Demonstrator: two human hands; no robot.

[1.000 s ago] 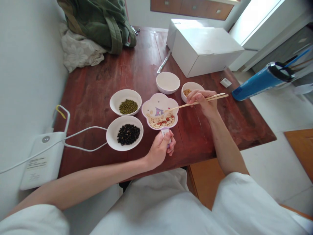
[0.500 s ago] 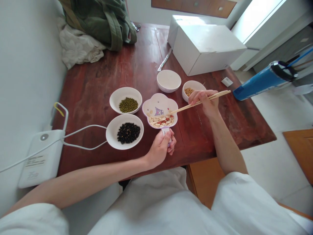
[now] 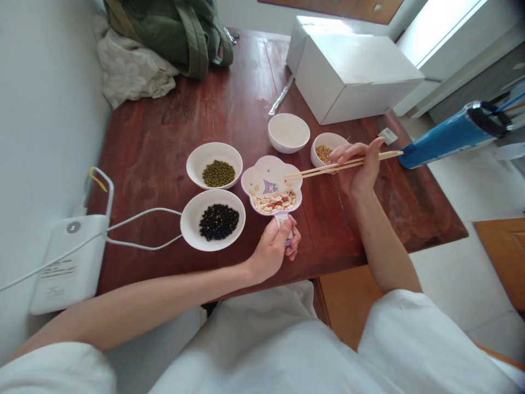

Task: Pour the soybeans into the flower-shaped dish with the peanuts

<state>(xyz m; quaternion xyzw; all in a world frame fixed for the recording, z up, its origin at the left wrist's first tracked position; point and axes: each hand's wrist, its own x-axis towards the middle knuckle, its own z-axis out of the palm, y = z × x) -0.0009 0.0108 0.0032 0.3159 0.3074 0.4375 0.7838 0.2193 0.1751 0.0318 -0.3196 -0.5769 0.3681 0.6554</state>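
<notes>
Occlusion applies to the handle of the flower-shaped dish: the left hand is closed around it at the near table edge. Whether the chopstick tips carry anything cannot be determined. The dish is white with a purple rim and a cartoon print, and it sits at the centre of the wooden table; mixed pale and red beans lie in its near half. The right hand pinches the chopsticks, tips over the dish's right lobe. Bowl contents: green beans, black beans, tan beans. The white bowl behind the dish shows no contents.
</notes>
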